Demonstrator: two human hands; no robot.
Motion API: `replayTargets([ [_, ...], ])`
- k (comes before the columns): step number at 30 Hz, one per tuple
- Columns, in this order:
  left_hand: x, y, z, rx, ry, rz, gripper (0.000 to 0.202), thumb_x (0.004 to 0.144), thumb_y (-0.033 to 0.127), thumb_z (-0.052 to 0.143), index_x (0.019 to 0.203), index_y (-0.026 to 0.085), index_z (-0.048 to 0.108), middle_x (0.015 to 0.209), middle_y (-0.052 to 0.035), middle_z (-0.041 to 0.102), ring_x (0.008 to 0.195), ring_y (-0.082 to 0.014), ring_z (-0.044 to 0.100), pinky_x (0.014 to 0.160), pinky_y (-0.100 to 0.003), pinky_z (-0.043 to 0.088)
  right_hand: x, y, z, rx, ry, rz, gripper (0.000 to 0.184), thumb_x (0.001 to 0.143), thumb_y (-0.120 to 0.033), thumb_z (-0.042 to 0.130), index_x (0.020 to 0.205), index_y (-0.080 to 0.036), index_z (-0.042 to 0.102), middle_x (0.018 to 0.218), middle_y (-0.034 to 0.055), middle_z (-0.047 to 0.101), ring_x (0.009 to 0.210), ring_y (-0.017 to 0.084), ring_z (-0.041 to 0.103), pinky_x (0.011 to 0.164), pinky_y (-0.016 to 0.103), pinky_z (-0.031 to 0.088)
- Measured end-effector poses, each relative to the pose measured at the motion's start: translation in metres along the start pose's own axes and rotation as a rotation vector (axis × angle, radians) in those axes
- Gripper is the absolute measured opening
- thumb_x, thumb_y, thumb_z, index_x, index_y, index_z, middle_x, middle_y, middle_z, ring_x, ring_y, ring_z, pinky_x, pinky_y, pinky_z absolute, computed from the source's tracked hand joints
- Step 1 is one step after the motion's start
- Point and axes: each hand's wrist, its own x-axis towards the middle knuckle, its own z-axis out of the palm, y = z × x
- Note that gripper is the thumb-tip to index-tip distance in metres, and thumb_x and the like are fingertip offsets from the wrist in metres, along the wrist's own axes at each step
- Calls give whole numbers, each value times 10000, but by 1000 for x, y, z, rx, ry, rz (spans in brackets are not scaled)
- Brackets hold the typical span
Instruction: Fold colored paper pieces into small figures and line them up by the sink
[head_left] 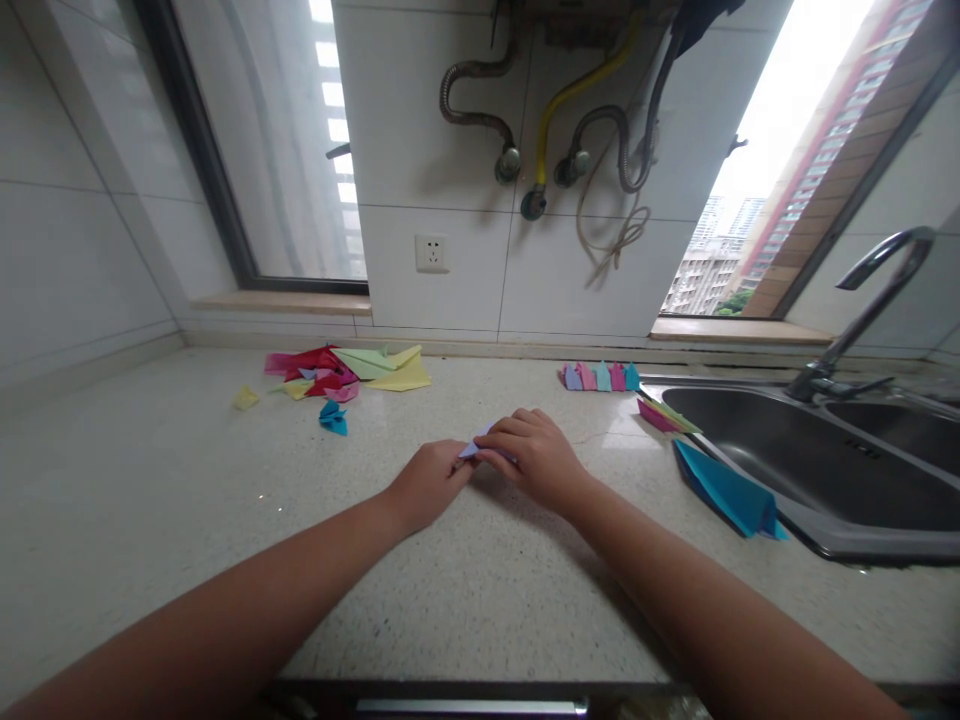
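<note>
A small pale lilac folded paper [477,443] lies on the speckled countertop [150,520] between my two hands. My left hand [427,482] is curled, its fingertips pinching the paper's left end. My right hand [534,455] lies over the paper's right part with fingers bent and pressed down on it. Most of the paper is hidden under my right fingers.
A heap of coloured paper pieces [341,372] and a blue folded scrap [333,417] lie at the back left. A row of small folded shapes [600,377] stands by the wall. Blue paper [727,492] and pink-green sheets [666,413] rest on the sink [817,470] rim; a tap [870,310] stands behind.
</note>
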Motion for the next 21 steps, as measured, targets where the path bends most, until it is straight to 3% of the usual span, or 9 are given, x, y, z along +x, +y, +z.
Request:
replayTargets([
  [5,-1,-6,1,193,10,128,162,908,154,485,871,162,643,854,-66,664,836,-207,598,789,-326,442,2,-6,-2,108,41,-34,268,981,-371,510,1070,-232,721,932,68,697,858,200,560,774,350,387],
  [11,-2,-7,2,229,15,222,152,917,132,493,959,159,637,941,-74,686,910,-214,605,862,-356,469,3,-8,-2,152,70,-39,205,964,-316,544,993,-207,716,903,64,671,845,194,541,776,339,402],
  [21,-4,7,-1,130,-1,176,144,939,200,500,916,159,636,897,-63,674,885,-204,593,829,-347,462,4,-7,0,117,86,-22,175,948,-313,570,883,-186,670,901,59,652,854,191,521,782,333,395],
])
